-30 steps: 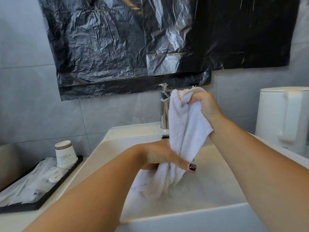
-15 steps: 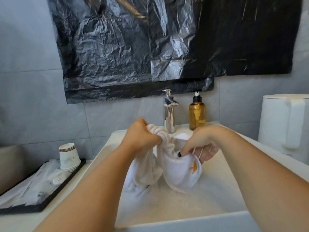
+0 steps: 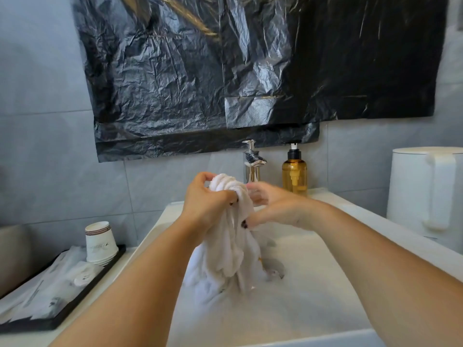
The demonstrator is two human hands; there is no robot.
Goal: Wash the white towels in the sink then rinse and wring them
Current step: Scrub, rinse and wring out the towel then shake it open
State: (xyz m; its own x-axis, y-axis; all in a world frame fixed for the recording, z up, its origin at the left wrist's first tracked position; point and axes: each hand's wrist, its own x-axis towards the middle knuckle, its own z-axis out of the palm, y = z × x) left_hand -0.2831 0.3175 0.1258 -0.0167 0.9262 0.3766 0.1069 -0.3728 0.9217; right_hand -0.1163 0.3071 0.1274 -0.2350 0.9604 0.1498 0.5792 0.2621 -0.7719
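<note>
A wet white towel (image 3: 231, 249) hangs bunched over the white sink (image 3: 338, 246), its lower end lying on the basin floor. My left hand (image 3: 204, 205) grips the gathered top of the towel from the left. My right hand (image 3: 273, 209) holds the same bunch from the right, its thumb on the cloth, the fingers behind partly blurred. The basin floor looks foamy around the towel's lower folds. The chrome tap (image 3: 251, 164) stands just behind my hands.
An amber pump bottle (image 3: 294, 175) stands right of the tap on the sink's back ledge. A white kettle (image 3: 426, 196) sits at the right. On the left, a black tray (image 3: 82, 299) holds stacked paper cups (image 3: 100, 242) and wrapped packets. Black plastic sheeting (image 3: 225, 71) covers the wall.
A second ago my right hand held the towel high while the left squeezed down it. Both hands then came together and now hold the bunched top, lifted a little higher than half a second ago.
</note>
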